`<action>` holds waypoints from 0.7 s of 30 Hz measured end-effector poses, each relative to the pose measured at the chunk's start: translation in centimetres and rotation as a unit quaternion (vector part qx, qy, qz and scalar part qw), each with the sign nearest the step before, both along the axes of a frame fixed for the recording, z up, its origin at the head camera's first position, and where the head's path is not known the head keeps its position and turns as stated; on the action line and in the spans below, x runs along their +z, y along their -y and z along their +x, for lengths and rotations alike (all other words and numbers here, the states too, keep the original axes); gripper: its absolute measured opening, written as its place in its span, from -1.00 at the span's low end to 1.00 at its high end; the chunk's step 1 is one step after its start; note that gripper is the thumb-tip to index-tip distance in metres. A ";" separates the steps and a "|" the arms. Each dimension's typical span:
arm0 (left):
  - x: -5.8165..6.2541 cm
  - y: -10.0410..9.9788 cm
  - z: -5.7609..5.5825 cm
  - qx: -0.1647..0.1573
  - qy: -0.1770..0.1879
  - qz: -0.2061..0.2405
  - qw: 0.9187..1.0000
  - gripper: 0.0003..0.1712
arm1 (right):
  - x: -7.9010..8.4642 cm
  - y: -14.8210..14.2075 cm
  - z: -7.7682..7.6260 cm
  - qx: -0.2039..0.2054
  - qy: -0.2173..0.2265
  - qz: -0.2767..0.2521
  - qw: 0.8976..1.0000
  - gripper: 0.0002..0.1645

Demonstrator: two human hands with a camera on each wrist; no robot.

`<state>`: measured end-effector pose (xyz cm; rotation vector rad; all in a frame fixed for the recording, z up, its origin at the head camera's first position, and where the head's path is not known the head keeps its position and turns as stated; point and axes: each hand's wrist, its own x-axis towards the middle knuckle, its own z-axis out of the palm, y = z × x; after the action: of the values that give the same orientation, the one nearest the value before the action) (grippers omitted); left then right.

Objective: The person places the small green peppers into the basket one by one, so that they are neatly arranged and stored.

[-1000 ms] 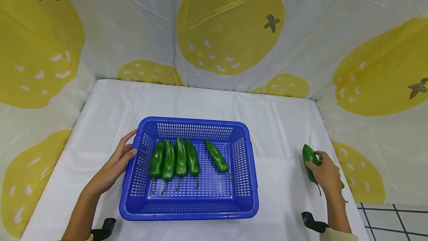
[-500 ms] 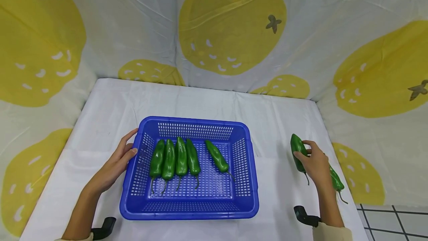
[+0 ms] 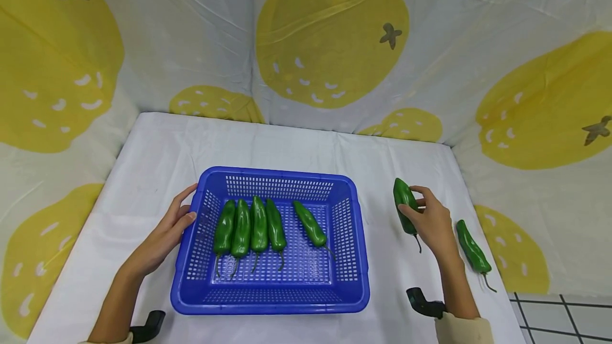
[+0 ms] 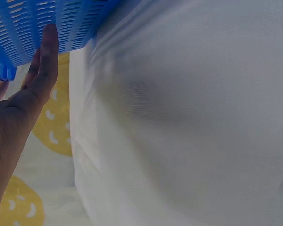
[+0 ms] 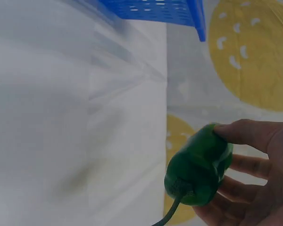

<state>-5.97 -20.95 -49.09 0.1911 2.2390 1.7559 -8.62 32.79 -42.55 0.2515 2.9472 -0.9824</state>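
My right hand pinches a glossy green chili pepper between thumb and fingers, to the right of the blue basket. The right wrist view shows the pepper stem end first, its thin stem hanging down, the thumb on one side and fingers on the other. At the basket's left side, my left hand rests with fairly straight fingers at the rim. In the left wrist view, a finger lies against the outer slotted wall. Several green peppers lie in the basket, stems toward me.
Another green pepper lies on the white cloth near the table's right edge, beside my right forearm. Fabric walls with a yellow fruit print stand behind and at both sides. White tiles show at lower right.
My right hand has moved left and away from me with the pepper, from the table's right edge toward the basket. The other pepper there has come into full view. My left hand stays put.
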 end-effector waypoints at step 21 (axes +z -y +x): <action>0.2 0.2 0.1 -0.011 -0.005 0.005 1.000 -0.28 | 1.6 7.4 -1.5 0.076 -0.016 -0.053 0.996 -0.32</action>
<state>-5.86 -21.18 -48.92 0.2266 2.2277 1.7593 -10.12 25.41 -40.97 0.0098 2.8775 -1.1268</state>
